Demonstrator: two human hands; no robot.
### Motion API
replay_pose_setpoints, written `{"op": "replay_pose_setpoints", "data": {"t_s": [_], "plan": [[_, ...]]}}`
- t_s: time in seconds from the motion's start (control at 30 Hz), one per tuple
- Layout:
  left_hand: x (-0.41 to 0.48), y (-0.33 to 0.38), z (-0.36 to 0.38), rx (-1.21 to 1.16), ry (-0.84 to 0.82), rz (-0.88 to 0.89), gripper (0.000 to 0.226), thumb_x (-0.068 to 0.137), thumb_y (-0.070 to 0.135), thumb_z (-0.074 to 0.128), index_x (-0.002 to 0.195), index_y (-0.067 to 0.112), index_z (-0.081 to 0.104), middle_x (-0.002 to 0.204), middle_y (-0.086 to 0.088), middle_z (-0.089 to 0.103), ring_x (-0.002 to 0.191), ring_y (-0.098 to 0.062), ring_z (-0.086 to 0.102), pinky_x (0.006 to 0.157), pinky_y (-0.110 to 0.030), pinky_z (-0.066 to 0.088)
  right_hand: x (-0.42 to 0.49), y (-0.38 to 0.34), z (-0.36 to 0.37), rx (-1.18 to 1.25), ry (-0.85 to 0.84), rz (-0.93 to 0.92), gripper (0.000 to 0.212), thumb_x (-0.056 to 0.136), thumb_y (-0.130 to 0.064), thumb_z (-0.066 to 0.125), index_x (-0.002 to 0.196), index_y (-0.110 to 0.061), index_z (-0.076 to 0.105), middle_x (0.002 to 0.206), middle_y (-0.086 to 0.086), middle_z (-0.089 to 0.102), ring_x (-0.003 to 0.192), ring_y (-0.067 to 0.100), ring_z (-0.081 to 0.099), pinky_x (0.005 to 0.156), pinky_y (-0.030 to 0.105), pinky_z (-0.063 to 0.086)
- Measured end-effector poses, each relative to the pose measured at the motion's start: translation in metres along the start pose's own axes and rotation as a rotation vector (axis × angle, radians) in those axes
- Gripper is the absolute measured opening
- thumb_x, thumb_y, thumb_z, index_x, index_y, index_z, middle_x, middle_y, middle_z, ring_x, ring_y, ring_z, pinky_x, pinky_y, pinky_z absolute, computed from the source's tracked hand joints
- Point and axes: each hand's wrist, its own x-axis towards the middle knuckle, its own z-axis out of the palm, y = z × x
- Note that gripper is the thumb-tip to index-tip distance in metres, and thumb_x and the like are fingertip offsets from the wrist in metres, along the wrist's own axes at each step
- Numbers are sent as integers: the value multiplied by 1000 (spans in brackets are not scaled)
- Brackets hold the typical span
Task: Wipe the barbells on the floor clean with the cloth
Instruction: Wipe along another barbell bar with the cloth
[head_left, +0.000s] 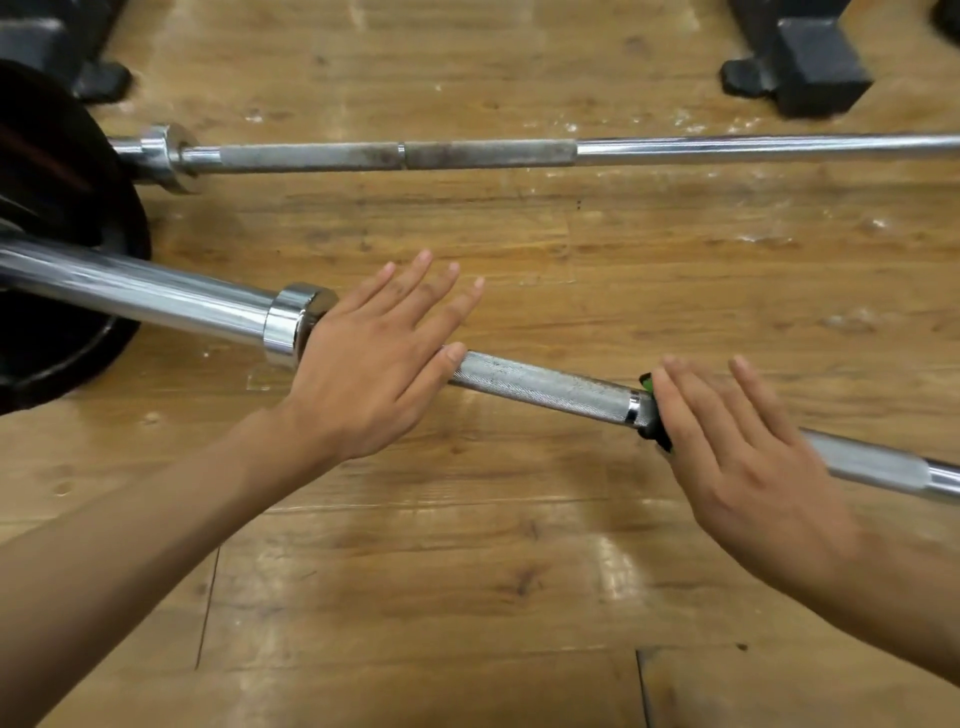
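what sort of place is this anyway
Most likely a gym's weightlifting area: a near barbell and a far barbell lie on a wooden floor, a black weight plate sits at the left, and what look like rack feet stand beyond.

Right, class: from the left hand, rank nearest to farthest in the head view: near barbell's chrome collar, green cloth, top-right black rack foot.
1. Chrome collar, just left of the left hand.
2. Green cloth, further right, under the right hand.
3. Black rack foot, far top right.
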Motion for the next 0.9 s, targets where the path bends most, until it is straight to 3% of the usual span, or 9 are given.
{"op": "replay_pose_setpoints", "data": {"t_s": [0.17,0.33,0.47,0.57,0.67,0.77,0.9], "plan": [[1,4,1,10,22,-12,57,110,38,27,159,13,43,161,-10,47,156,-30,32,125,-49,29,67,-66,12,69,103,-45,49,106,-5,38,151,13,35,140,32,56,125,43,59,122,51,34],[-5,3,1,29,19,4,57,111,38,27,161,12,39,162,-11,45,156,-28,33,126,-48,29,96,-90,12,107,76,-69,51,105,-8,23,151,9,37,134,25,59,116,36,62,121,47,35],[-7,5,1,41,8,12,57,112,41,24,160,16,41,161,-10,46,156,-29,33,127,-47,27,40,-35,0,109,-7,-61,54,100,-4,36,153,8,34,139,25,55,124,39,57,126,49,25],[-11,6,3,50,12,51,60,112,50,22,157,19,48,158,-8,51,153,-30,38,125,-49,30,-6,8,-11,155,-102,20,59,94,-12,52,149,5,40,137,23,55,121,41,57,122,51,31],[-17,9,4,33,23,62,65,111,57,22,152,19,55,155,-5,54,152,-30,39,124,-50,30,-21,23,-18,241,-198,40,53,97,-29,44,142,1,45,129,18,57,110,38,58,111,47,40],[-26,16,1,20,9,45,74,107,67,23,150,18,57,152,-5,58,153,-31,37,124,-54,29,-7,7,-18,300,-161,54,54,104,-42,36,134,0,52,116,15,60,96,37,60,88,46,48],[-43,24,-6,35,-62,47,83,103,73,18,153,17,54,159,-6,50,156,-33,30,124,-59,26,38,-45,-11,303,-88,-75,52,105,-41,32,131,-3,56,112,15,64,97,37,64,96,44,45]]}}
